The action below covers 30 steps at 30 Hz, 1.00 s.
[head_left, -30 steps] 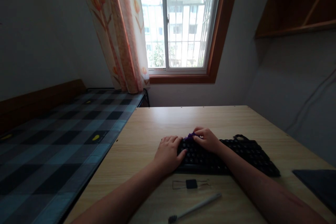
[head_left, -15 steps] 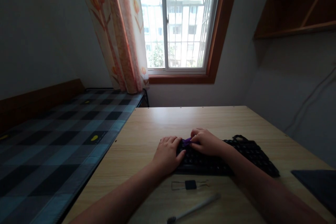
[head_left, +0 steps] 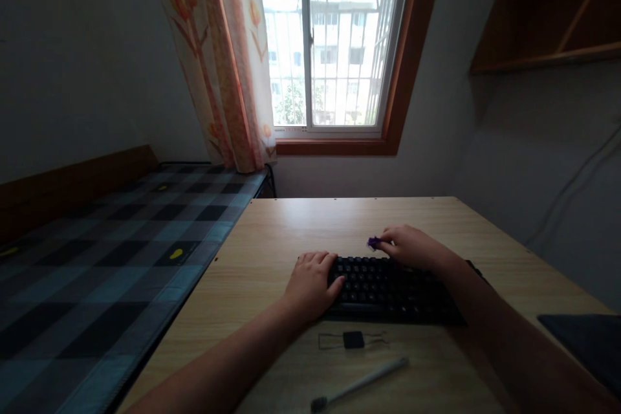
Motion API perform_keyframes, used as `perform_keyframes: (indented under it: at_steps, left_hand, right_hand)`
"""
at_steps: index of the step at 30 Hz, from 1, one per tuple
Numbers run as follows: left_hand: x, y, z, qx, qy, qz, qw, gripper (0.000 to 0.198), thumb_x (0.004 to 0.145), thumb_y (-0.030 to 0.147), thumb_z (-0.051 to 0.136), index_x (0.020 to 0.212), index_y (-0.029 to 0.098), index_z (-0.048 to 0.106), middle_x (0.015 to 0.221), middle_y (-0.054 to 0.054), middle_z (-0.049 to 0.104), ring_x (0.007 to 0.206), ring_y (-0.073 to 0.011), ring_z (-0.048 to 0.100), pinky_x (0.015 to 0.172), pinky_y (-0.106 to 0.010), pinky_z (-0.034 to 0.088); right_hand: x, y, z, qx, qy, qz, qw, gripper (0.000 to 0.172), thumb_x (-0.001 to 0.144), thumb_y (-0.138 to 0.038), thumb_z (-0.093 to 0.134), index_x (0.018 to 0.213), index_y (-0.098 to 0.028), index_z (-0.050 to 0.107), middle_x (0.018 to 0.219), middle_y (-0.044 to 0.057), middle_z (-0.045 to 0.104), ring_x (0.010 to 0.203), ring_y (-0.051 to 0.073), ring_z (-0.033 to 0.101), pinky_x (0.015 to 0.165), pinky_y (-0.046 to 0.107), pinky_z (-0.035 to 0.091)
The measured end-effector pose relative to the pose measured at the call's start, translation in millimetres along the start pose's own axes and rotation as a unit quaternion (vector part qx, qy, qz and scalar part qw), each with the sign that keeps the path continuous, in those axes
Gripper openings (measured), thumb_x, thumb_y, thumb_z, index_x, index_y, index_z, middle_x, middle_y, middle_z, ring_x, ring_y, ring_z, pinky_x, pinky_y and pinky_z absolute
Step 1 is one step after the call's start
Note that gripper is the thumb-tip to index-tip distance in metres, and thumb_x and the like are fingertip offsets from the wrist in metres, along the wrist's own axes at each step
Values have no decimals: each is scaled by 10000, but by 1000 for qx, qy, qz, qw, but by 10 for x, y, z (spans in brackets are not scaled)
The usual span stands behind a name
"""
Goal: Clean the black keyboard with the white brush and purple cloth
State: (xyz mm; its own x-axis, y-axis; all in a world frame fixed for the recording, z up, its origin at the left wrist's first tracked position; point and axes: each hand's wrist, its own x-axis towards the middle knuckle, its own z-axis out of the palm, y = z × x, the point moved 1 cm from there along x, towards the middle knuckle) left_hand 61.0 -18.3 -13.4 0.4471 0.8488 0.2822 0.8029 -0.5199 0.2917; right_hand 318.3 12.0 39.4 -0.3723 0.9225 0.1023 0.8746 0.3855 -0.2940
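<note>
A black keyboard (head_left: 383, 294) lies on the wooden table. My left hand (head_left: 313, 284) rests on its left end, fingers along the edge and thumb apart over the keys. Just above the keyboard's far edge, my right hand (head_left: 410, 246) pinches a small purple thing (head_left: 373, 243), perhaps a cloth, between thumb and fingers. My right forearm hides part of the keyboard's right side. Nearer to me lie a small black tool with wire ends (head_left: 353, 339) and a pale brush with a dark head (head_left: 361, 383).
A dark flat item (head_left: 582, 343) lies at the table's right edge. The table (head_left: 310, 220) stands beside a bed with a checked cover (head_left: 194, 233) on the left. Behind are a window and a curtain (head_left: 228, 65); a shelf (head_left: 548, 58) hangs at upper right.
My right hand has moved right and away from me, lifting the purple thing off the keyboard's left keys. My left hand has stayed in place.
</note>
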Motion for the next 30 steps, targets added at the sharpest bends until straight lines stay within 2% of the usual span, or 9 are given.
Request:
perform_keyframes:
  at_steps: [3, 5, 7, 10, 12, 15, 18, 21, 30]
  left_hand:
    - [0, -4, 3, 0, 0, 0, 1000, 443, 894, 390, 639, 1295, 204, 623, 1312, -97, 651, 1206, -313, 549, 1094, -481, 386]
    - [-1, -6, 6, 0, 1, 0, 1000, 438, 891, 386, 640, 1289, 202, 627, 1307, -98, 652, 1200, -312, 551, 1087, -479, 391]
    - [-2, -6, 7, 0, 4, 0, 1000, 434, 890, 386, 641, 1288, 211, 627, 1302, -96, 654, 1196, -311, 552, 1082, -478, 395]
    - [-4, 1, 2, 0, 3, 0, 1000, 440, 890, 393, 639, 1293, 216, 626, 1296, -98, 657, 1196, -312, 553, 1082, -479, 393]
    - [-6, 7, -5, 2, -1, -2, 1000, 450, 894, 401, 634, 1301, 211, 624, 1305, -102, 654, 1204, -316, 551, 1088, -482, 388]
    - [-8, 13, -15, 2, -6, -6, 1000, 456, 898, 406, 628, 1307, 204, 624, 1318, -107, 650, 1215, -322, 549, 1095, -491, 382]
    - [-10, 16, -22, -1, -6, -5, 1000, 450, 898, 404, 629, 1303, 208, 626, 1312, -107, 653, 1210, -324, 552, 1093, -499, 384]
    - [-10, 17, -23, -1, -5, -4, 1000, 439, 896, 397, 628, 1297, 218, 628, 1305, -106, 654, 1206, -322, 554, 1087, -500, 388]
    - [-14, -8, 7, 0, 2, 3, 1000, 424, 898, 399, 626, 1286, 228, 625, 1308, -103, 650, 1200, -320, 556, 1084, -495, 384]
  right_hand:
    - [40, 73, -40, -29, 74, 48, 996, 358, 979, -372, 505, 830, -191, 776, 852, 105, 727, 767, 222, 629, 669, 307, 384]
    - [68, 36, 23, -27, 92, 37, 995, 347, 985, -357, 497, 874, -189, 779, 872, 105, 721, 790, 223, 631, 694, 307, 397]
    - [82, -49, 123, 2, 68, -17, 998, 328, 982, -341, 506, 888, -194, 784, 887, 99, 716, 795, 213, 630, 715, 300, 413]
    - [71, -173, 224, 73, -24, -117, 990, 299, 968, -388, 545, 946, -224, 795, 901, 71, 714, 785, 193, 631, 722, 281, 434]
    - [64, -197, 228, 105, -63, -132, 984, 364, 975, -455, 527, 905, -223, 798, 867, 61, 712, 750, 185, 624, 695, 278, 436]
    - [83, -157, 216, 111, -34, -95, 989, 479, 998, -475, 470, 764, -193, 778, 797, 69, 703, 708, 185, 611, 676, 291, 437]
    - [116, -118, 293, 99, 16, -77, 992, 319, 955, -413, 563, 898, -210, 803, 896, 75, 733, 840, 211, 644, 769, 307, 458]
    - [142, -125, 442, 88, 12, -72, 993, 240, 896, -380, 646, 1003, -229, 798, 981, 75, 749, 923, 228, 653, 822, 321, 462]
    - [189, -325, 743, 55, 42, 75, 995, 126, 839, -293, 629, 879, -195, 697, 906, 73, 737, 826, 213, 635, 672, 289, 392]
